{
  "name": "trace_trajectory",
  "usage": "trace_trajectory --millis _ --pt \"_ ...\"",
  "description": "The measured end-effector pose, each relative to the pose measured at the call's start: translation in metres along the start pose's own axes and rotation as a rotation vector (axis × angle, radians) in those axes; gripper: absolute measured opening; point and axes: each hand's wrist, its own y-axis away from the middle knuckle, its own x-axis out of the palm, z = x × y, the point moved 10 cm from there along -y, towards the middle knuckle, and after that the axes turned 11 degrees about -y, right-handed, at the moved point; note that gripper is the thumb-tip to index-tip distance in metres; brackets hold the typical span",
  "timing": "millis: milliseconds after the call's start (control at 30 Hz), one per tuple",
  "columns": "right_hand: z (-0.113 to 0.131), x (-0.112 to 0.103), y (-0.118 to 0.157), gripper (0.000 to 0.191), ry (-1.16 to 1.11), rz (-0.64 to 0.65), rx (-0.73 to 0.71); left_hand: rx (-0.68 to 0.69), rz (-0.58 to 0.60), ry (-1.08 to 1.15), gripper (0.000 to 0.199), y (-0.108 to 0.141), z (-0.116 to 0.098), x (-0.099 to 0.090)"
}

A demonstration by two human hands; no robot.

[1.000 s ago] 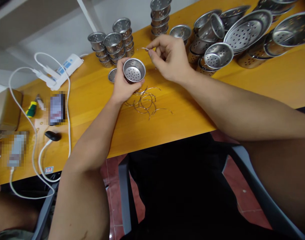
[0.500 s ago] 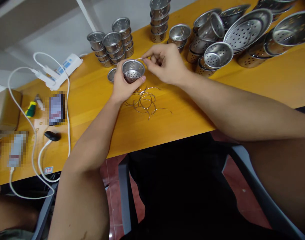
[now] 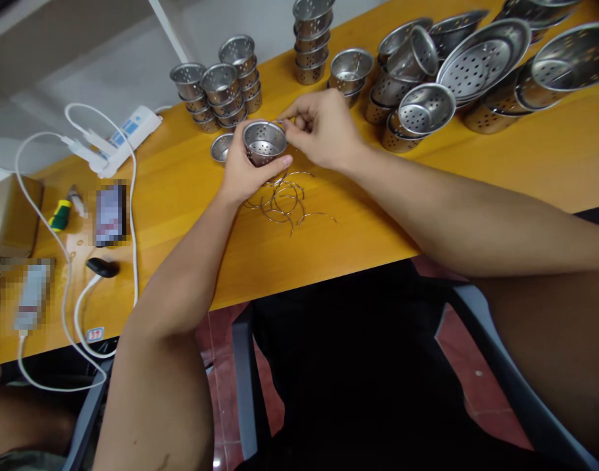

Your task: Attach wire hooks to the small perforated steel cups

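Note:
My left hand [image 3: 243, 171] is wrapped round a small perforated metal cup [image 3: 264, 145], its mouth facing up. At the cup's far right rim, my right hand [image 3: 319, 127] pinches a thin curved wire [image 3: 275, 122] between thumb and fingers. Whether the wire's tip touches the rim or passes through a hole is too small to tell. Just below the cup, a tangle of loose curved wires [image 3: 283, 199] lies on the table. Another metal cup [image 3: 221, 148] stands behind my left hand, partly hidden by it.
Stacks of perforated cups [image 3: 222, 91] stand at the back, with a taller stack [image 3: 312, 42] beside them. Larger perforated bowls [image 3: 480, 62] crowd the right. On the left are a power strip [image 3: 132, 137], white cables, a phone [image 3: 111, 214] and a cardboard box [image 3: 14, 216].
The cup in my left hand has shifted slightly right and down, closer to my right hand. The wire still sits in my right fingers, with less of it showing.

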Motion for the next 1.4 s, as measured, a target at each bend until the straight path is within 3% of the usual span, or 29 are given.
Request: trace_trajectory --millis 333,733,1167,1400 --pt "-0.001 0.006 0.004 0.006 -0.025 -0.046 0.020 0.036 -0.004 -0.005 0.091 0.000 -0.018 -0.002" --pt "0.000 0.006 0.004 0.010 -0.085 -0.034 -0.013 0.014 -0.063 -0.022 0.086 0.001 -0.012 -0.006" --pt "0.001 0.008 0.004 0.008 -0.152 -0.003 -0.022 0.031 -0.019 -0.028 0.087 0.001 -0.016 -0.003" --pt "-0.001 0.012 0.006 0.018 -0.287 0.041 0.083 0.035 -0.049 -0.044 0.087 0.001 -0.021 -0.006"
